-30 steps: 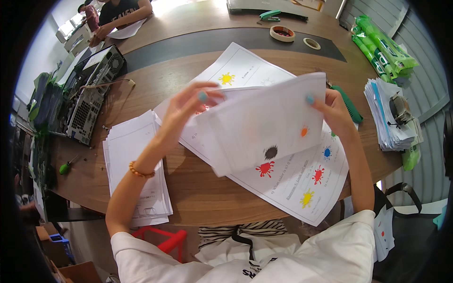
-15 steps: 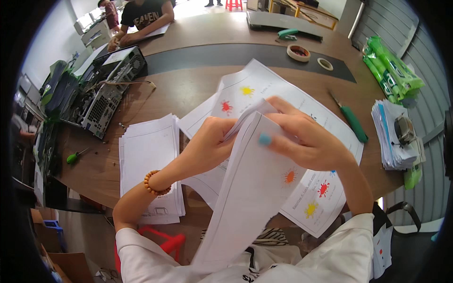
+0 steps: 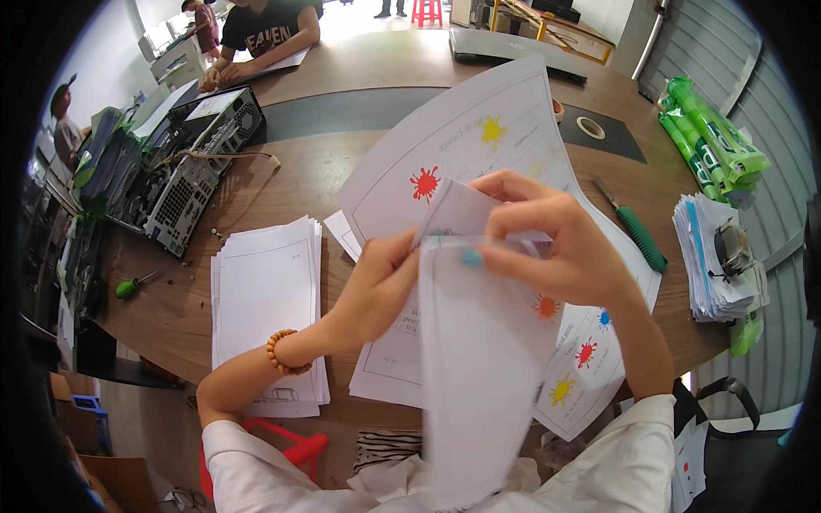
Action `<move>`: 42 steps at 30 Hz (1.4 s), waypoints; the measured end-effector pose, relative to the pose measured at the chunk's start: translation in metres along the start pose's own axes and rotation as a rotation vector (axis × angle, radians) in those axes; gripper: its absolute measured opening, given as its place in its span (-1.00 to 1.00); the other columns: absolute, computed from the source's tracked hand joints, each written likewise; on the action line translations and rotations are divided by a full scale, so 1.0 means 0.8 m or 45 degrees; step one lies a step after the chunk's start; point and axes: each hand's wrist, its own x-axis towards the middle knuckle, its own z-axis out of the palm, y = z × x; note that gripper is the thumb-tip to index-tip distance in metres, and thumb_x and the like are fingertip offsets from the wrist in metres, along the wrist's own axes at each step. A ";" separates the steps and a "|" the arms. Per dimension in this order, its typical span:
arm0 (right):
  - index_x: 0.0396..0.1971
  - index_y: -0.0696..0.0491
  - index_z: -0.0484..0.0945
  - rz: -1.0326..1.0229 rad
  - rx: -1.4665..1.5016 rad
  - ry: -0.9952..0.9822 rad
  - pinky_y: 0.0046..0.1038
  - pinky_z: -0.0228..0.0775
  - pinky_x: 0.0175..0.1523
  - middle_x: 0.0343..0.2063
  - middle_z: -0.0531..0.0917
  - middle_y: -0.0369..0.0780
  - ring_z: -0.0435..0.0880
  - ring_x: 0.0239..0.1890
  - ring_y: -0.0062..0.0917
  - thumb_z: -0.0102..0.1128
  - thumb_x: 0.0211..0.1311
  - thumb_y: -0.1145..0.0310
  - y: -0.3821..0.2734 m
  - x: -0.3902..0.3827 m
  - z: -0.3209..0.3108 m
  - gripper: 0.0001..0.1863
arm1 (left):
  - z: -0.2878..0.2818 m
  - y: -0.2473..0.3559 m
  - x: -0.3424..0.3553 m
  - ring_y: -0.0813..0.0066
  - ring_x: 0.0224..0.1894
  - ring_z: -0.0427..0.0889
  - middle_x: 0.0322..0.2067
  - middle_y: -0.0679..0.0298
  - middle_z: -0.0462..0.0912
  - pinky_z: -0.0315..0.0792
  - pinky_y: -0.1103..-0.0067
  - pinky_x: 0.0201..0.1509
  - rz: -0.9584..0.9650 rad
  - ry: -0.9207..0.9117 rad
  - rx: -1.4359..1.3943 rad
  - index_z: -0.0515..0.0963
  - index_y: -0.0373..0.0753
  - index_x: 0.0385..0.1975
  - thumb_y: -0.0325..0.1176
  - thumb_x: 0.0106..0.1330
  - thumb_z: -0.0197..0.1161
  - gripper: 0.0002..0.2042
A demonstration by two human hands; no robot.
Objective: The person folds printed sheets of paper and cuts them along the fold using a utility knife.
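My left hand (image 3: 376,291) is closed on the paper sheets near their left edge. My right hand (image 3: 556,248) grips the top of those sheets, thumb across the front, fingers bent over it. The front sheet (image 3: 475,368) hangs down toward my lap, with an orange splat showing through or on it. Behind, a large worksheet (image 3: 453,137) with red and yellow splats rises in a curve, and more printed sheets lie beneath. A pile of white papers (image 3: 256,274) sits left of my left hand. A green-handled tool (image 3: 641,239) lies right of the sheets.
An opened computer case (image 3: 197,179) and small green screwdriver (image 3: 128,289) are at left. Tape rolls (image 3: 590,127), green packages (image 3: 710,141), a paper stack (image 3: 701,265) and a closed laptop (image 3: 513,53) line the right and back. Another person (image 3: 265,34) works at the far left.
The held sheet swung from spread out to upright and hanging, and my hands came together at its top. The large worksheet behind has risen and curved up toward the back.
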 end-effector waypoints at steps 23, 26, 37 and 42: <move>-0.61 0.28 0.50 -0.123 -0.007 0.396 -0.60 0.36 -0.42 -0.39 0.64 -0.19 0.53 -0.57 -0.60 0.13 0.14 0.41 0.008 0.006 0.022 -0.76 | 0.012 -0.023 -0.015 0.73 -0.48 0.41 -0.47 0.26 0.56 0.30 0.71 -0.41 0.127 0.012 -0.119 0.32 -0.41 0.08 -0.57 0.29 -0.09 -0.65; -0.59 0.27 0.52 -0.095 0.009 0.380 -0.63 0.35 -0.38 -0.41 0.63 -0.21 0.52 -0.50 -0.65 0.13 0.14 0.43 0.005 0.004 0.021 -0.78 | 0.015 -0.023 -0.017 0.74 -0.47 0.41 -0.49 0.28 0.55 0.31 0.72 -0.39 0.270 0.047 -0.018 0.31 -0.42 0.10 -0.59 0.28 -0.09 -0.64; -0.54 0.28 0.57 -0.044 0.007 0.328 -0.67 0.32 -0.36 -0.43 0.62 -0.25 0.50 -0.44 -0.71 0.09 0.09 0.51 0.006 0.003 0.018 -0.86 | 0.014 -0.032 -0.018 0.73 -0.58 0.40 -0.62 0.30 0.48 0.24 0.74 -0.50 0.264 0.017 0.039 0.33 -0.43 0.07 -0.57 0.26 -0.06 -0.65; -0.52 0.28 0.58 -0.061 0.038 0.308 -0.66 0.35 -0.32 -0.42 0.62 -0.24 0.53 -0.41 -0.67 0.11 0.03 0.55 0.008 0.003 0.017 -0.88 | 0.017 -0.013 -0.015 0.73 -0.50 0.44 -0.57 0.33 0.50 0.25 0.75 -0.46 0.140 0.069 -0.187 0.38 -0.42 -0.01 -0.48 0.31 -0.09 -0.71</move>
